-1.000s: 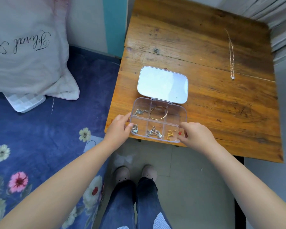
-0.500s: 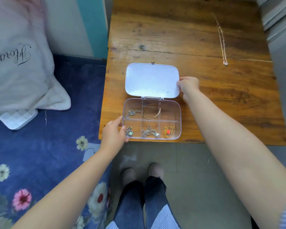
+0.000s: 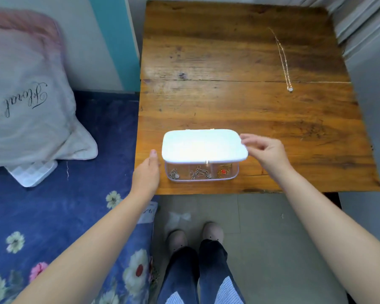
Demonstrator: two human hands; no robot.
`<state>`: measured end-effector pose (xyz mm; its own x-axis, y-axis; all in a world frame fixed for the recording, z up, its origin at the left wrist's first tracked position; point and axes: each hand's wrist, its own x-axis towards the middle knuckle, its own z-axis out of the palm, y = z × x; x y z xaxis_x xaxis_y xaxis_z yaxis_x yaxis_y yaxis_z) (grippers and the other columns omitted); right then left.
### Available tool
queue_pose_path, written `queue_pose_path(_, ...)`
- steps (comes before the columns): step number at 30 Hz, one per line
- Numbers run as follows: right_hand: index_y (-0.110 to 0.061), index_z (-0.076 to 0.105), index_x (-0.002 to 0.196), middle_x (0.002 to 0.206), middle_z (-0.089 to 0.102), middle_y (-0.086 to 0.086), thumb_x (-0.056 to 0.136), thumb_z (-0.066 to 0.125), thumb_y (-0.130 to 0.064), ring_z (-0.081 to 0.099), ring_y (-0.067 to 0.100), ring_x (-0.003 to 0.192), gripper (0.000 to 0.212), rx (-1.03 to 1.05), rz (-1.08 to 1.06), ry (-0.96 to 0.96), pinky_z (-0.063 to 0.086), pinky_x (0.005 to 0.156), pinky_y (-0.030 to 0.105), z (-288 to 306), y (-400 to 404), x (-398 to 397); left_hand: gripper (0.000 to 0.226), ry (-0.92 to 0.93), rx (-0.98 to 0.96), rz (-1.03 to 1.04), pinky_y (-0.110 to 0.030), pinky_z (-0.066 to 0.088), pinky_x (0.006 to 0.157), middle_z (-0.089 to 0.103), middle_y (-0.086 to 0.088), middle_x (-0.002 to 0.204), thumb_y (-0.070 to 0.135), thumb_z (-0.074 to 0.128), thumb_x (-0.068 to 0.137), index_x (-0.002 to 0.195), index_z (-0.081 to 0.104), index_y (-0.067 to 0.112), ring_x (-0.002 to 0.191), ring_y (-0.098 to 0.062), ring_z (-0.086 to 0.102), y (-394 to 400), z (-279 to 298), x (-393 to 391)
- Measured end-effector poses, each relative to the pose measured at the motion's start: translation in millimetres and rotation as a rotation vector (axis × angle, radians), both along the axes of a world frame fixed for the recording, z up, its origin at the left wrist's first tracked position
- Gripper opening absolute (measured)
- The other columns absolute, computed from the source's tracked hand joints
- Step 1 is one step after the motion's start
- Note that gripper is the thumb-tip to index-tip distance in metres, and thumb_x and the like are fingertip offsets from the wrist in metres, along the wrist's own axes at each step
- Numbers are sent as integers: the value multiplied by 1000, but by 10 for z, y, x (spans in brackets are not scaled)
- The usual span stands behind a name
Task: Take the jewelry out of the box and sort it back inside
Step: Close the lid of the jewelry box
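Note:
A clear plastic jewelry box (image 3: pixel 201 178) sits near the front edge of the wooden table (image 3: pixel 228 102). Its white lid (image 3: pixel 203 145) is swung down over it and hides the back compartments. Through the front wall I see a silver piece (image 3: pixel 174 174), a silver chain (image 3: pixel 200 173) and a gold piece with a red stone (image 3: pixel 223 171). My right hand (image 3: pixel 267 153) holds the lid's right edge with its fingertips. My left hand (image 3: pixel 146 174) lies flat beside the box's left end, holding nothing. A thin gold necklace (image 3: pixel 283 60) lies stretched out at the table's far right.
A bed with a blue floral sheet (image 3: pixel 53 211) and a white pillow (image 3: pixel 26 102) borders the table's left side. A wall (image 3: pixel 371 73) stands close on the right. My feet (image 3: pixel 195 235) stand on the tiled floor below the table's front edge.
My right hand has swung the lid from lying open behind the box down over the compartments. My left hand stays at the box's left end, its grip loosened.

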<state>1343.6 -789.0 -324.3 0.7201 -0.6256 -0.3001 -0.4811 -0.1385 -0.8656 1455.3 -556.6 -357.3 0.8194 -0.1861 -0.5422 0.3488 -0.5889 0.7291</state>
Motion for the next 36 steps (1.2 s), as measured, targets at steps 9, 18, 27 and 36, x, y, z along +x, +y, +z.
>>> queue_pose_path(9,-8,55,123,119,63,7,89,49,3,57,16,102,37,189,-69,121,43,86,26,-323,497,-133,32,-28,69,-158,-32,43,85,58,-11,126,15,50,92,123,49,6,109,-27,54,-197,15,-224)
queue_pose_path(18,-5,57,118,111,64,6,83,50,10,59,26,105,38,138,-117,37,47,96,42,-182,-30,792,37,-189,34,-74,-38,46,92,57,-12,126,18,58,87,121,48,7,114,-30,52,-854,157,581)
queue_pose_path(27,-9,60,113,109,66,8,83,53,3,56,18,92,33,130,-75,21,48,88,35,-283,-792,2073,45,-273,92,-41,-28,41,83,58,-10,126,20,64,83,123,49,7,114,-28,53,-1599,79,1884)
queue_pose_path(36,-10,56,120,102,59,-1,85,53,-1,57,21,102,36,88,-26,50,47,96,40,-349,-1067,2617,42,-299,75,-42,-30,43,83,58,-6,125,26,61,86,124,48,11,114,-24,53,-1807,-124,2394)
